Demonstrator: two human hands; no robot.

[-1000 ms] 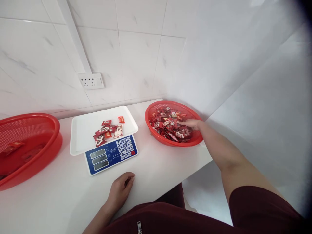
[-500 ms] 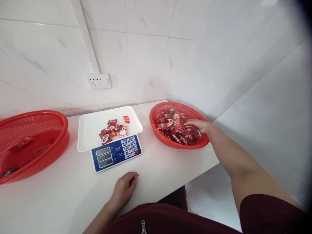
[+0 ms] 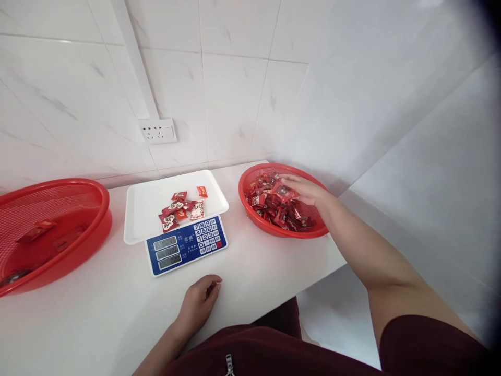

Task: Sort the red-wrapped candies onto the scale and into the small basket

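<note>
Over the right-hand red basket [image 3: 284, 234], which is heaped with wrapped candies [image 3: 279, 215], is my right hand [image 3: 303, 189]. Its fingers close around a red wrapped candy [image 3: 285, 192], blurred by motion; whether it has more than one I cannot tell. My left hand [image 3: 200, 298] rests on the table with its fingers loosely curled and nothing visible in them. In front of it stands a blue-and-white digital scale [image 3: 188, 245], with a white tray [image 3: 146, 206] on top. Several red and white candy packets [image 3: 182, 207] lie in the tray.
Another red basket [image 3: 92, 230] stands at the left, with a few packets [image 3: 37, 231] inside. The white table [image 3: 250, 271] runs along a tiled wall with a socket [image 3: 158, 130]. Its front edge passes close to my body.
My right hand has moved left and a little up within the basket, bringing a red candy with it. My left hand and the packets on the tray stay put.
</note>
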